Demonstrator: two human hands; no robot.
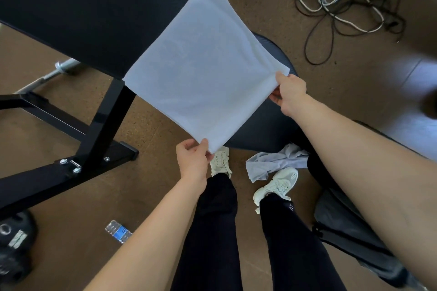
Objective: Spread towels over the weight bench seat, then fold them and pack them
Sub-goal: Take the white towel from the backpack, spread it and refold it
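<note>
Left hand: pinching the white towel's near corner.
Right hand: gripping its right corner.
Towel: far end on the table.

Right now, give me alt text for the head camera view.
Both hands, left hand and right hand, hold a folded white towel by two corners over a black weight bench. A crumpled towel lies by the person's shoes.

Even, fairly bright daylight fills the scene, with a washed-out bright patch on the floor at right. Shadows are soft. Wide-angle distortion bends the edges and stretches the forearms; corners look smeared and slightly blurred.
</note>
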